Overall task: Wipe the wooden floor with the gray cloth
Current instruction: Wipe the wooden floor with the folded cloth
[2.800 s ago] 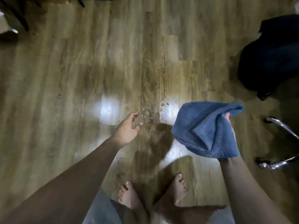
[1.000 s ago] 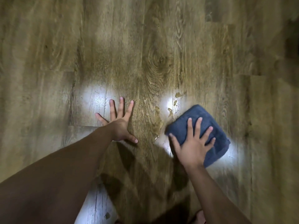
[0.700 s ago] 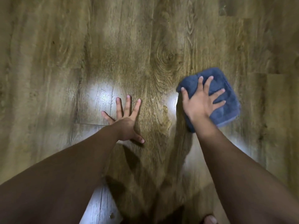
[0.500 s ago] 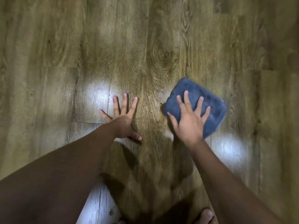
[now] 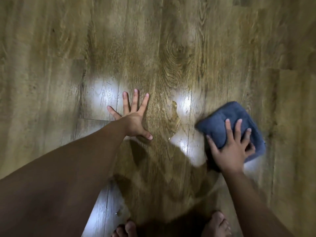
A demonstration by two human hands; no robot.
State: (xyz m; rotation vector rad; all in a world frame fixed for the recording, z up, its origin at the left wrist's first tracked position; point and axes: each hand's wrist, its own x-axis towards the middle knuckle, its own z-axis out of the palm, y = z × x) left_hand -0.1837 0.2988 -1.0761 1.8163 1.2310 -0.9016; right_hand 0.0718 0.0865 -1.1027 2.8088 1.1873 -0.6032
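Moved: gray cloth (image 5: 222,124) has slid right and nearer under the right hand (image 5: 230,149).
Right hand: fingers spread, pressing cloth.
Left hand (image 5: 133,120): splayed flat on wooden floor (image 5: 171,40).

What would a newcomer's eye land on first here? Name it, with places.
First the folded gray cloth at right, pressed to the wooden floor under the spread right hand. Next the left hand, splayed flat on the boards at centre. Between the two hands, a small wet patch glistens beside bright light reflections.
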